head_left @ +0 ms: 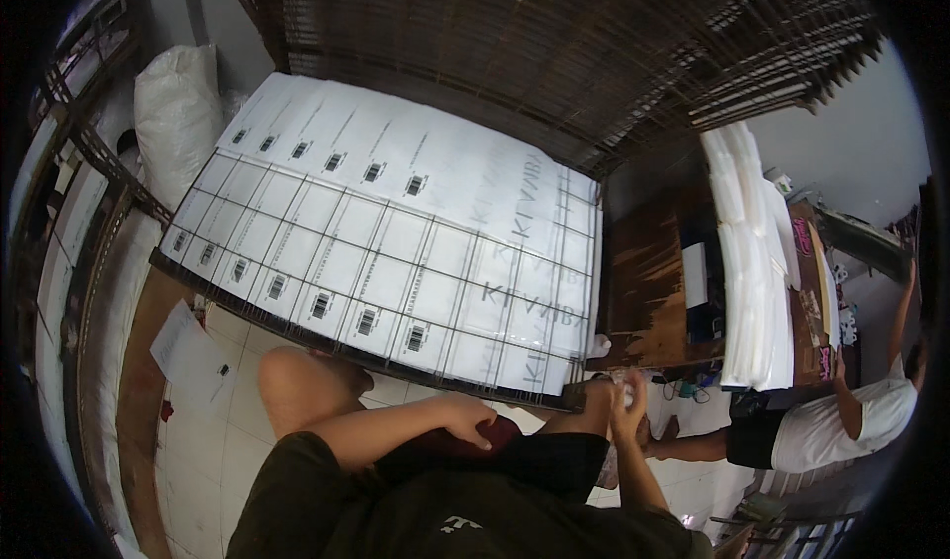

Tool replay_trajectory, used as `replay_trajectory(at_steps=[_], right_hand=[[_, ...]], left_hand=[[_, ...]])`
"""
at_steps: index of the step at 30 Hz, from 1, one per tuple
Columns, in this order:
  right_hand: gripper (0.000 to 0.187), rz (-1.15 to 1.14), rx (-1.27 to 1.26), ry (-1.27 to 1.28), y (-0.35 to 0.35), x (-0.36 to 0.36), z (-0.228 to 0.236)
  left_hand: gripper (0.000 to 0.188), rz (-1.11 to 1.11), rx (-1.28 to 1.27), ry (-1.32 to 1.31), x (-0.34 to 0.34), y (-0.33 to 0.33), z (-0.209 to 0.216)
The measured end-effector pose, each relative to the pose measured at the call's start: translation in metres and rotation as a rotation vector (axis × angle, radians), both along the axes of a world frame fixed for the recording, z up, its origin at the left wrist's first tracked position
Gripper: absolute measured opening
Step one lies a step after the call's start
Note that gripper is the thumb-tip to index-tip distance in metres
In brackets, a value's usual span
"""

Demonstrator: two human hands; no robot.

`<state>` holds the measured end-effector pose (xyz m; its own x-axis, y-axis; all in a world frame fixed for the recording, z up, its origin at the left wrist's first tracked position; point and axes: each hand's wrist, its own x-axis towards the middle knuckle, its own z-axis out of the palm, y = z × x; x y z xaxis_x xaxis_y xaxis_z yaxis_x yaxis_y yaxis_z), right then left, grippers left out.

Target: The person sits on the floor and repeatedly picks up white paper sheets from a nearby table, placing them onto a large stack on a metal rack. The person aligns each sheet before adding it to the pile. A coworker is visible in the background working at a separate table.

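Note:
My left hand [467,420] lies over my lap beside a dark red patch of cloth [500,434], its fingers loosely bent and apart, with nothing visible in it. At my right knee, my right hand [627,411] is raised with fingers curled round a small pale thing [628,394] too small to name. In front of me, white printed sheets [396,232] with barcodes lie in rows. A dark wire grid [346,193] covers their nearer part. The front edge of this rack stands just beyond my knees.
A large dark wire rack [554,45] slants overhead behind the sheets. A stuffed white sack [178,109] stands at the far left. To the right, a stack of white sheets [747,262] rests by a wooden table [643,262]. Another person [841,420] in a white shirt reaches up. A loose paper [188,351] lies left.

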<state>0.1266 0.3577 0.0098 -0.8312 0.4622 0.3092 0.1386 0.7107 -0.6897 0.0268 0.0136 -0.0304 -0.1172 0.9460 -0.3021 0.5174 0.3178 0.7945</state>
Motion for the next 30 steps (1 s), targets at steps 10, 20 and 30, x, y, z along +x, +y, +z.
replay_trajectory(at_steps=[10,20,30], right_hand=[[0.039,0.029,0.087,-0.147,-0.032,0.099,-0.017],[0.027,0.078,-0.034,-0.049,-0.047,0.096,0.008],[0.027,0.127,-0.023,-0.043,-0.033,0.094,-0.003]], left_hand=[[0.037,0.312,0.794,-0.286,0.032,-0.010,0.247],[0.057,0.167,1.943,0.017,0.130,0.011,0.398],[0.045,0.236,2.139,0.196,0.128,0.002,0.397]])
